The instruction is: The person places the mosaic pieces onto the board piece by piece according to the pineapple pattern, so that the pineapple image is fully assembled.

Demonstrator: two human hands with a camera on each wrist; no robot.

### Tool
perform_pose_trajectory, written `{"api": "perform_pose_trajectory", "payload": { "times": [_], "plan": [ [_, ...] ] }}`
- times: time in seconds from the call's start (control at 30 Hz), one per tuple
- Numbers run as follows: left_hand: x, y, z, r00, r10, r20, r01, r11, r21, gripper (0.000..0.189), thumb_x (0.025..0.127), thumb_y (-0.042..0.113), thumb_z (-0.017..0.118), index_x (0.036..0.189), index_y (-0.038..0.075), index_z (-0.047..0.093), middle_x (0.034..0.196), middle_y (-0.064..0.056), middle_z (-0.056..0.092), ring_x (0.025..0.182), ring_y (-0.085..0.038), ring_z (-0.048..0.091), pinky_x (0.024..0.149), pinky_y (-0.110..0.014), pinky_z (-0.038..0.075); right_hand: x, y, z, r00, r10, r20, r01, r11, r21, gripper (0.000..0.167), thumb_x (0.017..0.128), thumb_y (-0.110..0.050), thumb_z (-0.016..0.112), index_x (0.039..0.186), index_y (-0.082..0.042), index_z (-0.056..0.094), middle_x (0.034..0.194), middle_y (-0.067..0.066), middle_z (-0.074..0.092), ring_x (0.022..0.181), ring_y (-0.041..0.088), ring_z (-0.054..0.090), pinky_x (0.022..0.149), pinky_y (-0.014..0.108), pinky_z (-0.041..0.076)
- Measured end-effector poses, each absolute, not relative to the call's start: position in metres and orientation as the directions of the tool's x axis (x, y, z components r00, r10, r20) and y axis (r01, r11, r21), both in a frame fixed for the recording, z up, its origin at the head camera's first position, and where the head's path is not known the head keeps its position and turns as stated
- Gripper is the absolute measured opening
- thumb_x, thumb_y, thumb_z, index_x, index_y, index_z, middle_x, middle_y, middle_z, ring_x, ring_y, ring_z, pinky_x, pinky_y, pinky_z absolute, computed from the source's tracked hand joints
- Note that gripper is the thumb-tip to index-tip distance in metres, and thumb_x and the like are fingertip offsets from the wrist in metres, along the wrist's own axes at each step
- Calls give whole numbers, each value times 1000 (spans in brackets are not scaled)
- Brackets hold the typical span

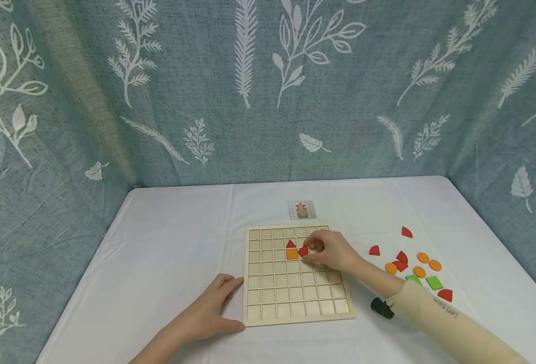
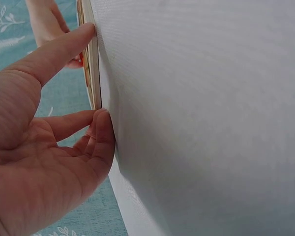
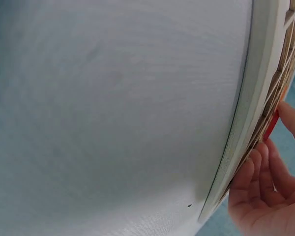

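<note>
A wooden grid board (image 1: 274, 296) lies on the white table. My right hand (image 1: 333, 249) reaches over it and pinches a red quarter-circle tile (image 1: 303, 251) between thumb and fingertips, just right of an orange square tile (image 1: 292, 254). That square sits in a cell, with a red triangle tile (image 1: 291, 243) in the cell above it. In the right wrist view the red quarter-circle tile (image 3: 272, 125) shows edge-on, tilted. At the board's left side my left hand (image 1: 209, 311) rests, its thumb (image 2: 83, 37) and fingertips touching the frame's edge.
Behind the board lies a small pattern card (image 1: 302, 210). Loose tiles are scattered at the right: several red quarter circles (image 1: 406, 232), orange circles (image 1: 419, 272) and green squares (image 1: 434, 282). A black cylindrical object (image 1: 382, 308) lies beside the right forearm.
</note>
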State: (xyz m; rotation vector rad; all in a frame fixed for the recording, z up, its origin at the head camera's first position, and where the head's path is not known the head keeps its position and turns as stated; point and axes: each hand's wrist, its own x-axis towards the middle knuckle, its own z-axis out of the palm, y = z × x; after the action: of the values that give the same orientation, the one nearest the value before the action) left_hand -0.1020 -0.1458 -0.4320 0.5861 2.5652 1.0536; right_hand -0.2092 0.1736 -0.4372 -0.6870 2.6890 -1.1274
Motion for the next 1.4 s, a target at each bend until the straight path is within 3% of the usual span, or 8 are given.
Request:
{"api": "perform_pose_trajectory", "payload": {
  "times": [0.77,1.4],
  "plan": [
    [-101,-144,-432,-877,463,-128,245,660,710,92,72,35,86,143,-3,42,129,-5,40,105,-18,46,90,-33,45,-208,169,-439,-891,-440,112,-408,669,-621,29,75,-28,85,88,-10,66,78,-4,58,71,10,49,66,26,45],
    [-101,-144,-433,-876,467,-122,251,656,712,92,72,34,86,143,-4,42,128,-5,40,104,-18,47,90,-32,45,-208,170,-440,-887,-444,127,-421,665,-617,18,80,-20,82,85,-11,67,77,-7,57,69,9,50,65,24,45]
  ]
}}
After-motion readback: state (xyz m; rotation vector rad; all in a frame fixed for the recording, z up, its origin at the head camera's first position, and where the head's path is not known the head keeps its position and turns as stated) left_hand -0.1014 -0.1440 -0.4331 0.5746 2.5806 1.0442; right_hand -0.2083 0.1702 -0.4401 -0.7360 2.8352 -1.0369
